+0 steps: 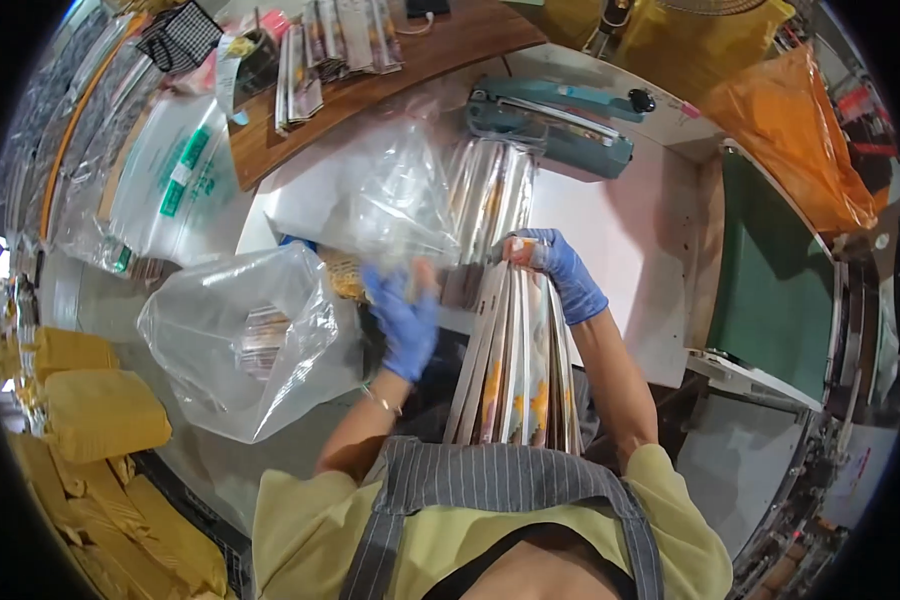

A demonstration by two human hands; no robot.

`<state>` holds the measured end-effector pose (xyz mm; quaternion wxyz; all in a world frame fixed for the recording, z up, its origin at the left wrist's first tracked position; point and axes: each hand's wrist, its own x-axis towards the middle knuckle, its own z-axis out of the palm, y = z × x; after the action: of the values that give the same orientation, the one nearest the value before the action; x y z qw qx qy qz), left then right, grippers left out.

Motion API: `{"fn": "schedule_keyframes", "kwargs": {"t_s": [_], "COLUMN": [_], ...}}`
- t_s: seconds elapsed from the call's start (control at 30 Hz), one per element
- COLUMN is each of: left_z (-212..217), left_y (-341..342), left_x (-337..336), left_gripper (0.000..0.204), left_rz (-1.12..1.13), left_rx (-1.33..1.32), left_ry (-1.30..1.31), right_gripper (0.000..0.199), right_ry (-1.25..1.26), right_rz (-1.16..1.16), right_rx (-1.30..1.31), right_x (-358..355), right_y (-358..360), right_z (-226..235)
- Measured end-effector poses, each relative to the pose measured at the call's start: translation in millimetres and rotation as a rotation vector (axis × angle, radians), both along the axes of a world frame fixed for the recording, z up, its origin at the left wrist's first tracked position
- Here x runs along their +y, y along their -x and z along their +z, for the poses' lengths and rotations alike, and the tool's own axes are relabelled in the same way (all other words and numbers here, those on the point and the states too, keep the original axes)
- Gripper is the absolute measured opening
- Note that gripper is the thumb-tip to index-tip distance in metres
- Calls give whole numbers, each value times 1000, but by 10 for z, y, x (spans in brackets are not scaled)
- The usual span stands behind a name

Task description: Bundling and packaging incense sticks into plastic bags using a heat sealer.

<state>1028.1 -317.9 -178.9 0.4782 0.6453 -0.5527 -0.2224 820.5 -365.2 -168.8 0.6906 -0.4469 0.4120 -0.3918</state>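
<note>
My right hand (555,268), in a blue glove with a bare thumb showing, is closed on the upper end of a bundle of long narrow printed packets (515,365). The bundle fans out downward and leans toward my apron. My left hand (402,318), also blue-gloved, is raised and its fingers are smeared by motion. It is close to the lower edge of a clear plastic bag (400,190); whether it grips the bag is unclear. Beyond my hands, more long shiny packets (492,185) lie on the white work surface (610,235).
A blue-green bag sealer (550,125) stands at the back. On the left sits a large clear bag (240,340) with packets inside. More packets (345,40) rest on a brown wooden board (420,60). Yellow bundles (100,415) lie far left; a green panel (775,270) stands right.
</note>
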Motion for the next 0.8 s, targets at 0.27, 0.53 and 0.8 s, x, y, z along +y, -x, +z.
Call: {"fn": "schedule_keyframes", "kwargs": {"t_s": [0.27,0.53,0.8], "left_z": [-177,-423,52], "left_y": [-762,-247,36], "left_x": [-79,244,1070], "left_gripper": [41,39,19], "left_rz": [-440,-244,-1068], "left_rx": [-780,-193,-412], "left_ry": [183,-238,-377], "right_gripper": [36,30,39], "right_ry": [98,-87,-514], "right_rz": [184,-217,-559], "right_rx": [128,-136,-226], "right_x": [-343,460,2801], "right_y": [-1135,-603,46], "right_z": [-455,-375,-271]}}
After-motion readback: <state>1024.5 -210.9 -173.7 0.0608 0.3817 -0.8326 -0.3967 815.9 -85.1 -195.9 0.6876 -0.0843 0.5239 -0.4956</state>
